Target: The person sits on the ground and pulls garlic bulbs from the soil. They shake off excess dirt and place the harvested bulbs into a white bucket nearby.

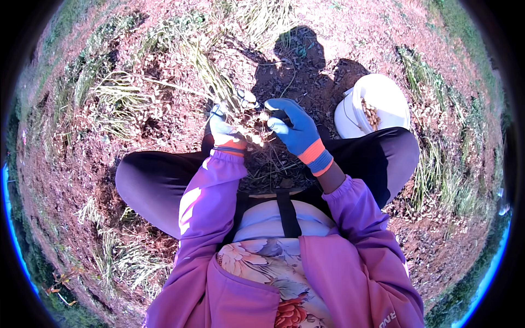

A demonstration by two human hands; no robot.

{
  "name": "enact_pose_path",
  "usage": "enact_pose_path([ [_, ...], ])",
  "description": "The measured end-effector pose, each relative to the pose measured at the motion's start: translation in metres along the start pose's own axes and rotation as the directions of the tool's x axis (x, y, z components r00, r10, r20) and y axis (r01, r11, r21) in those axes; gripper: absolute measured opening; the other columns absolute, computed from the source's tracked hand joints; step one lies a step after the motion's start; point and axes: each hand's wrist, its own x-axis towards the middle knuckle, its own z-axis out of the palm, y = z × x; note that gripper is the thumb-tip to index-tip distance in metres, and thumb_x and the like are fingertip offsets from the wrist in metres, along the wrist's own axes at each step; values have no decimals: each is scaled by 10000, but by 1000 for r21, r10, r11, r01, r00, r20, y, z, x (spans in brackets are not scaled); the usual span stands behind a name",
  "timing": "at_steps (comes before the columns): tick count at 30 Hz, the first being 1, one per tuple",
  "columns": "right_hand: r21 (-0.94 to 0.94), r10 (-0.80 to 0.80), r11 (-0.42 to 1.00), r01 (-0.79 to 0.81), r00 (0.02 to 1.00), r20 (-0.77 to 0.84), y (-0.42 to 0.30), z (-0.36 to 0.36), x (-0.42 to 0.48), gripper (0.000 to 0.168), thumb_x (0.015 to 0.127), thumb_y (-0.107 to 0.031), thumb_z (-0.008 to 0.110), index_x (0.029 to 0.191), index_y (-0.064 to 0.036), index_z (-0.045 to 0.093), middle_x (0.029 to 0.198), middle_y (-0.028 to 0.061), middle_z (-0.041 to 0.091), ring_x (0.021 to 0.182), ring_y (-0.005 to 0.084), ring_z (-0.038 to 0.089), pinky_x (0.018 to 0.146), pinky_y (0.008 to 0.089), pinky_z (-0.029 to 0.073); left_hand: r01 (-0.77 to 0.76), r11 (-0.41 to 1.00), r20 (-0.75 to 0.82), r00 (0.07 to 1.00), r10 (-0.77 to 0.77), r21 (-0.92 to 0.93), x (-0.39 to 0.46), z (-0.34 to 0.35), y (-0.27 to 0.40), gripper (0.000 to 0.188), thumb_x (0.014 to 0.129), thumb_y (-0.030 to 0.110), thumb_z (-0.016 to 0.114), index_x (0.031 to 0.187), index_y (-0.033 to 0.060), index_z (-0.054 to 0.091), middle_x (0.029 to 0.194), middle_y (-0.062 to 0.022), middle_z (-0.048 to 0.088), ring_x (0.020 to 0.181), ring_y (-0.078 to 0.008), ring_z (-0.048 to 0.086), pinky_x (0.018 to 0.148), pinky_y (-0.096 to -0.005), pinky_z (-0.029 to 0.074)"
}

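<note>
My left hand (223, 123), in a blue glove with an orange cuff, grips a bundle of pulled peanut plants (211, 76). The leafless stems point up and away to the left. Roots and pale peanut pods (256, 133) hang from the lower end, between my two hands. My right hand (293, 125), gloved alike, is at those pods, with thumb and forefinger curved towards them. A dark gap shows between these fingers; whether a pod is pinched at their tips is unclear.
A white plastic bucket (346, 112) with peanuts (371, 115) inside leans by my right knee (400, 160). Heaps of peanut plants lie on the left (119, 100) and right (430, 176). Reddish soil (180, 119) with dry litter surrounds my crossed legs. My shadow (301, 53) falls ahead.
</note>
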Motion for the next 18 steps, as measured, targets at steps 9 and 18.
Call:
enact_pose_path([
  [9,-336,-140,925,174,982,125,17,10,11,243,732,-104,594,956,-14,569,902,138,575,807,301,557,714,331,437,64,997,10,998,-64,-37,2,-8,-2,348,853,384,477,909,44,529,747,-65,533,654,-171,510,565,-298,438],
  [18,-824,-83,564,-40,991,-105,28,-30,8,127,744,-142,603,811,-76,519,811,57,520,738,241,548,584,362,451,106,985,49,994,-100,-133,-14,12,-1,209,863,305,462,808,106,495,685,-46,501,661,-224,503,757,-431,449],
])
